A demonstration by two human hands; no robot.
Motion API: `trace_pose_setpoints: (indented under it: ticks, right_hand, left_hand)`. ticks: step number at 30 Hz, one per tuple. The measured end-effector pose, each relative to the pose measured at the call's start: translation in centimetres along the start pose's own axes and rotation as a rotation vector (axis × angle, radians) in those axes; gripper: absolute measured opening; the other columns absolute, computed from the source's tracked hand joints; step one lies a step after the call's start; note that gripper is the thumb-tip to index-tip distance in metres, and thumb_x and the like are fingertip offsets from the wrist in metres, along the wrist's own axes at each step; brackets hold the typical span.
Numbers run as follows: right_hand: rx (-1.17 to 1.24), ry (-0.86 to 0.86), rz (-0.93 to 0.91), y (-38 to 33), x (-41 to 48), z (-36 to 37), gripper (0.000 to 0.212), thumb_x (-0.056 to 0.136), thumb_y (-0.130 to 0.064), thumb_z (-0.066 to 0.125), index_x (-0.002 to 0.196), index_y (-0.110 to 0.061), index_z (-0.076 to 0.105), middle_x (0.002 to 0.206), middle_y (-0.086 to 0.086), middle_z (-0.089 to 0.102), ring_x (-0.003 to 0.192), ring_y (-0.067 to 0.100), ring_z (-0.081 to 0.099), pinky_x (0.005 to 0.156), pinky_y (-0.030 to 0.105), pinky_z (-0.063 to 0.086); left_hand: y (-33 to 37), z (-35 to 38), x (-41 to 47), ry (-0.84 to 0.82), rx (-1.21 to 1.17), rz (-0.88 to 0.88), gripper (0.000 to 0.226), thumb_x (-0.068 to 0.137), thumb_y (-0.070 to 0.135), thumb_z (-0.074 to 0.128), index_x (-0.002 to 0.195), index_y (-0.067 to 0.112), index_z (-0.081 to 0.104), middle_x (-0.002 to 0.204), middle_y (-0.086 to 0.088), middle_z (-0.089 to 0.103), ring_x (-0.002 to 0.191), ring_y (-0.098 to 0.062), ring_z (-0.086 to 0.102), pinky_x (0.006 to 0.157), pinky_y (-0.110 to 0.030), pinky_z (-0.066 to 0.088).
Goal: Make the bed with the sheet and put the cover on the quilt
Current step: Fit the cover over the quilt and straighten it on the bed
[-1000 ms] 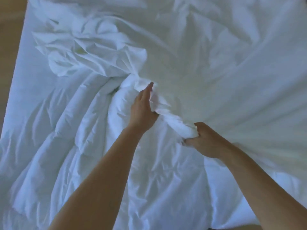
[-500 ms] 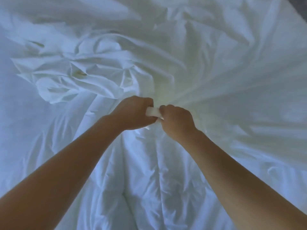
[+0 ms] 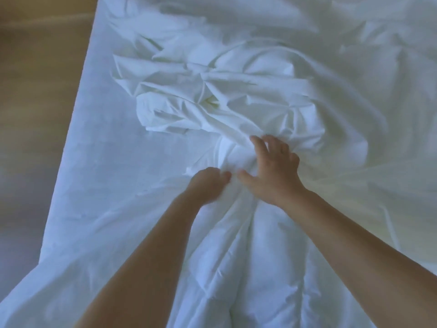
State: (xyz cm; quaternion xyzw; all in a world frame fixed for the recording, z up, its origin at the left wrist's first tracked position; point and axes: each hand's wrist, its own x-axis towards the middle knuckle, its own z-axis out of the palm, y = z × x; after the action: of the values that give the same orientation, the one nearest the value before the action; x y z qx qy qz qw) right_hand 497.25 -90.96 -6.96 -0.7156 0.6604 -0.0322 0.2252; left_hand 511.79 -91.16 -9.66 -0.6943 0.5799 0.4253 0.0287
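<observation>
As left [image 3: 206,185] clutches quilt [image 3: 248,261], right [image 3: 274,176] splays.

White bedding, matt cloth from edge to edge, lies beside a brown floor.

The quilt [image 3: 248,268], at 6 o'clock, looks padded and soft, its matt white cloth puffed into thick, rounded ridges. It bunches tight where the left hand [image 3: 208,185] grips it. The cover [image 3: 224,98], at 12 o'clock, is thinner, crisper cloth, creased into sharp, flat-sided folds. The right hand [image 3: 272,171] rests with fingers spread where cover meets quilt. The sheet [image 3: 113,174], at 9 o'clock, is smooth matt cloth with only light wrinkles. The floor [image 3: 40,91], at 10 o'clock, looks like wood, brown and smooth, though it is blurred.
</observation>
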Motion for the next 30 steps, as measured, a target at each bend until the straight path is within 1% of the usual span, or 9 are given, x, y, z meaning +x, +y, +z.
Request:
trace_pose_setpoints:
  ticks: [5, 9, 11, 14, 17, 21, 24, 28, 30]
  right_hand:
    - [-0.034, 0.050, 0.323, -0.3, 1.0, -0.6, 0.085, 0.074, -0.063, 0.063, 0.137, -0.017, 0.028, 0.144, 0.010, 0.026, 0.134, 0.035, 0.021, 0.102, 0.052, 0.028]
    - [-0.423, 0.118, 0.193, 1.9, -0.2, 0.9, 0.076, 0.049, -0.029, 0.087, 0.115, -0.016, 0.053, 0.110, 0.019, 0.053, 0.104, 0.040, 0.052, 0.074, 0.047, 0.046]
    - [-0.448, 0.260, 0.094, 3.1, 0.5, 0.2, 0.048, 0.046, -0.013, 0.085, 0.090, -0.010, 0.066, 0.090, 0.019, 0.058, 0.088, 0.039, 0.058, 0.067, 0.043, 0.045]
    - [-0.209, 0.384, 0.028, 2.3, 1.8, -2.5, 0.018, 0.066, -0.005, 0.058, 0.082, -0.004, 0.063, 0.087, 0.019, 0.059, 0.086, 0.038, 0.056, 0.075, 0.042, 0.040]
    - [0.285, 0.302, 0.102, 1.0, 2.9, -4.7, 0.014, 0.087, -0.002, 0.038, 0.076, -0.011, 0.041, 0.082, 0.015, 0.051, 0.081, 0.029, 0.046, 0.071, 0.036, 0.032]
    - [0.705, 0.294, 0.279, 0.2, 3.7, -7.5, 0.019, 0.091, -0.006, 0.035, 0.081, -0.009, 0.051, 0.067, 0.002, 0.043, 0.060, 0.022, 0.048, 0.050, 0.025, 0.039]
    - [0.865, 0.296, 0.398, 1.0, 4.3, -9.1, 0.022, 0.094, -0.010, 0.035, 0.078, -0.011, 0.049, 0.062, 0.003, 0.039, 0.037, 0.013, 0.042, 0.031, 0.010, 0.023]
    - [0.802, 0.382, 0.458, 2.8, 5.3, -8.4, 0.017, 0.095, -0.011, 0.033, 0.081, -0.011, 0.043, 0.076, 0.003, 0.040, 0.061, 0.016, 0.035, 0.040, 0.015, 0.029]
    - [0.622, 0.443, 0.415, 3.4, 5.7, -7.4, 0.012, 0.095, -0.016, 0.039, 0.086, -0.012, 0.047, 0.085, 0.006, 0.046, 0.076, 0.018, 0.042, 0.060, 0.025, 0.033]
  left_hand:
    - [4.0, 7.6, -8.8, -0.203, -0.266, 0.147, 0.047, 0.101, 0.035, 0.036, 0.059, 0.012, 0.034, 0.093, -0.030, 0.060, 0.091, -0.040, 0.056, 0.067, -0.034, 0.034]
    - [3.8, 8.1, -9.0, -0.174, -0.331, 0.154, 0.044, 0.099, 0.032, 0.040, 0.060, 0.015, 0.032, 0.079, -0.018, 0.059, 0.082, -0.031, 0.055, 0.070, -0.033, 0.036]
    - [2.4, 6.1, -6.7, -0.102, -0.470, 0.157, 0.035, 0.095, 0.023, 0.046, 0.062, 0.015, 0.042, 0.065, -0.004, 0.055, 0.069, -0.024, 0.052, 0.073, -0.034, 0.044]
    - [0.3, 2.8, -2.6, 0.189, -0.335, 0.147, 0.013, 0.090, 0.017, 0.053, 0.098, 0.018, 0.062, 0.089, 0.000, 0.062, 0.083, -0.020, 0.057, 0.082, -0.028, 0.044]
    - [0.3, 1.1, 0.7, 0.380, -0.143, 0.223, 0.049, 0.088, 0.019, 0.060, 0.135, 0.015, 0.047, 0.126, -0.007, 0.055, 0.114, -0.027, 0.051, 0.096, -0.033, 0.040]
    - [4.2, 0.1, 3.4, 0.495, -0.062, 0.219, 0.063, 0.085, 0.042, 0.063, 0.135, 0.009, 0.042, 0.136, -0.009, 0.048, 0.129, -0.028, 0.039, 0.103, -0.037, 0.030]
    - [6.6, -0.4, 5.2, 0.513, 0.011, 0.228, 0.066, 0.087, 0.050, 0.056, 0.138, 0.013, 0.040, 0.141, -0.005, 0.046, 0.134, -0.025, 0.036, 0.109, -0.038, 0.026]
    - [7.5, -1.3, 5.0, 0.521, -0.297, 0.402, 0.036, 0.085, 0.022, 0.039, 0.103, 0.006, 0.066, 0.105, -0.014, 0.067, 0.102, -0.030, 0.059, 0.085, -0.032, 0.044]
    - [6.4, -1.3, 3.0, 0.403, -0.296, 0.426, 0.022, 0.078, 0.024, 0.038, 0.063, 0.015, 0.053, 0.067, -0.007, 0.059, 0.070, -0.026, 0.054, 0.062, -0.029, 0.036]
